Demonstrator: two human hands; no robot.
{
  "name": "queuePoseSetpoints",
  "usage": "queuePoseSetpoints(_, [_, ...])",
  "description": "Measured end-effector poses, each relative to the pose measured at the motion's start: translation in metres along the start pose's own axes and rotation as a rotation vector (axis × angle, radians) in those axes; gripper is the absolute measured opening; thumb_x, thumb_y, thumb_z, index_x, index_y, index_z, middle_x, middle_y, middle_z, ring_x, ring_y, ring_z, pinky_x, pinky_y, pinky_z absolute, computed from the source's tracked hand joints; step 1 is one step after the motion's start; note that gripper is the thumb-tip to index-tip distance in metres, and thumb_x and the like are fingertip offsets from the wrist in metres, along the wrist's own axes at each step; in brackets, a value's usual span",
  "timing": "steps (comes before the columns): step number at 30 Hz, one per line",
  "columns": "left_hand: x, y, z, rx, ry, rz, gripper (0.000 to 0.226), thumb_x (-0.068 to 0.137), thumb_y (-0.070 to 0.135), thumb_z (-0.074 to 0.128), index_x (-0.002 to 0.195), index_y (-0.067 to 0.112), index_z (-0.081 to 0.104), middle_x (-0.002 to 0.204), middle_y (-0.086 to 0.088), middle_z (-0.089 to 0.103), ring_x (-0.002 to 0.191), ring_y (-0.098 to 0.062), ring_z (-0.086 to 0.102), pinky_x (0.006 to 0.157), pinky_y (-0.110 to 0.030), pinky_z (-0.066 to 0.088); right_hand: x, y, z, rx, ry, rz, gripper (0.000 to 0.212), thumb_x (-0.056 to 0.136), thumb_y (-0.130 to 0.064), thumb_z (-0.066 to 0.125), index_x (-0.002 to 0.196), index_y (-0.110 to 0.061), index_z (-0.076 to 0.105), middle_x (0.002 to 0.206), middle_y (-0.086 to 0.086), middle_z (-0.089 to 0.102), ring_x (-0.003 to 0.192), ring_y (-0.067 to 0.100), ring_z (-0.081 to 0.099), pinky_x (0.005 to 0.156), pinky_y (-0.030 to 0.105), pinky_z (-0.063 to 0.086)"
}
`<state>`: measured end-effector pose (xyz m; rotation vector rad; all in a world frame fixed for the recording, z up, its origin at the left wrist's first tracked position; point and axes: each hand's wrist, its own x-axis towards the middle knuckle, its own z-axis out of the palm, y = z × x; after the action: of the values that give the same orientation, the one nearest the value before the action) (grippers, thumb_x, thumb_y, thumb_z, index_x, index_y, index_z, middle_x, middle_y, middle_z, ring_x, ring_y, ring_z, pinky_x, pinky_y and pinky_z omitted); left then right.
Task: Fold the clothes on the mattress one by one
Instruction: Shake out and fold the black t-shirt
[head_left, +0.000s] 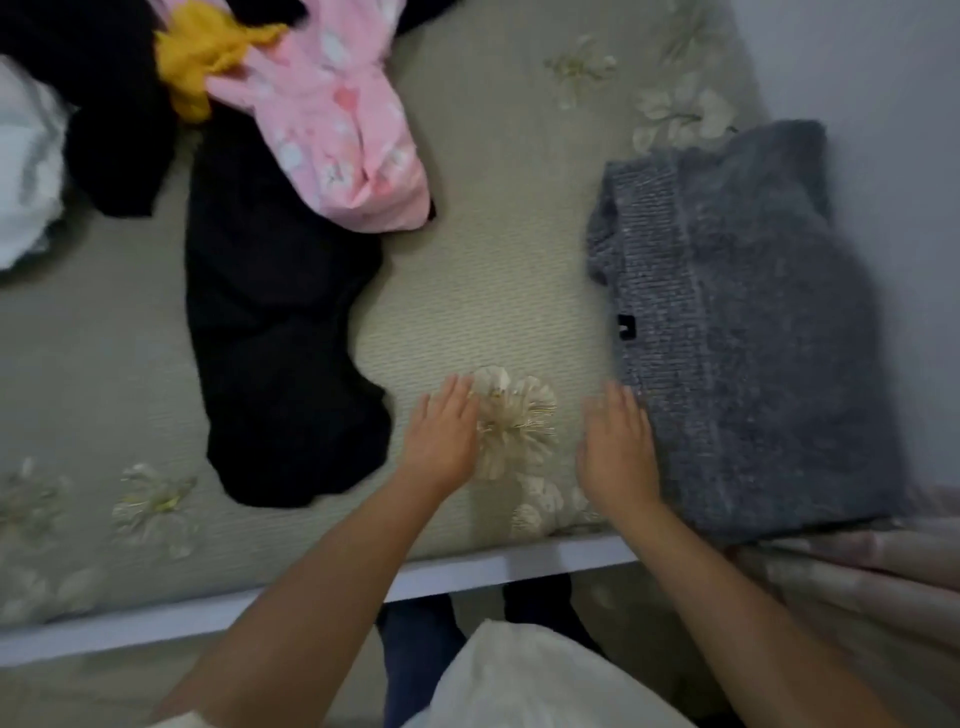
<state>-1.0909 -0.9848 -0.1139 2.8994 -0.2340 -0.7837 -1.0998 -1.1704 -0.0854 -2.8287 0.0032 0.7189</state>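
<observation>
While both hands lie flat, apart — left hand (440, 435), right hand (617, 451) beside folded grey sweater (743, 332).

Two bare forearms in view, no sleeves reaching wrist or forearm. left hand (441, 431) and right hand (615, 447): no rings, watch, bands or gloves visible. Fingers short and rounded; nails too blurred to tell. A pale cream cuff or sleeve edge (171, 719) shows at the lower left corner by the left upper arm. Torso covered by a white top (524, 680), loose, creased, no print visible. Below it dark blue trousers (415, 644), likely denim, seen between the arms. Feet area dark, not resolvable.
</observation>
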Motion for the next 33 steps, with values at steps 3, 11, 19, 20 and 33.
queuePoseSetpoints(3, [-0.032, -0.079, -0.012, -0.045, 0.080, -0.126, 0.047, 0.096, 0.017, 0.034, 0.142, 0.010, 0.026, 0.154, -0.004, 0.013, 0.143, -0.019, 0.004, 0.114, -0.038, 0.010, 0.020, -0.075, 0.007, 0.020, -0.018, -0.165, 0.052, 0.089, -0.007, 0.041, 0.140, -0.009, 0.030, 0.154, 0.012, 0.007, 0.143, 0.024, 0.003, 0.115, 0.037, 0.004])
queuePoseSetpoints(11, [-0.091, -0.290, -0.008, -0.110, 0.112, -0.288, 0.051, 0.095, 0.021, 0.041, 0.142, 0.007, 0.027, 0.153, -0.009, 0.019, 0.142, -0.023, 0.012, 0.112, -0.039, 0.016, 0.066, -0.239, 0.056, 0.056, 0.029, -0.196, 0.050, 0.093, -0.031, 0.046, 0.137, -0.008, 0.035, 0.140, 0.010, 0.040, 0.134, 0.024, 0.029, 0.110, 0.036, 0.023])
queuePoseSetpoints(19, [-0.116, -0.416, 0.060, -0.215, -0.013, -0.323, 0.059, 0.099, 0.034, 0.022, 0.145, 0.009, -0.004, 0.154, -0.006, -0.011, 0.142, -0.019, -0.011, 0.114, -0.038, -0.003, 0.074, -0.298, 0.104, -0.328, -0.088, 0.422, 0.030, 0.088, -0.020, 0.049, 0.115, -0.010, 0.053, 0.123, 0.010, 0.055, 0.119, 0.027, 0.046, 0.109, 0.052, 0.017])
queuePoseSetpoints(20, [-0.119, -0.423, 0.071, -0.211, -0.007, -0.303, 0.061, 0.098, 0.036, 0.020, 0.144, 0.010, -0.011, 0.151, -0.003, -0.019, 0.140, -0.016, -0.017, 0.113, -0.037, -0.007, 0.071, -0.299, 0.106, -0.337, -0.085, 0.408, 0.024, 0.088, -0.016, 0.047, 0.108, -0.009, 0.058, 0.117, 0.011, 0.059, 0.115, 0.028, 0.050, 0.108, 0.049, 0.022])
queuePoseSetpoints(33, [-0.157, -0.453, 0.069, -0.784, 0.256, -0.346, 0.046, 0.096, 0.009, 0.039, 0.140, -0.001, 0.028, 0.149, -0.017, 0.023, 0.140, -0.027, 0.017, 0.113, -0.032, 0.009, 0.017, -0.463, 0.145, -0.106, 0.044, -0.650, 0.008, 0.077, -0.003, 0.058, 0.079, -0.001, 0.066, 0.088, 0.013, 0.066, 0.095, 0.025, 0.063, 0.100, 0.049, 0.034])
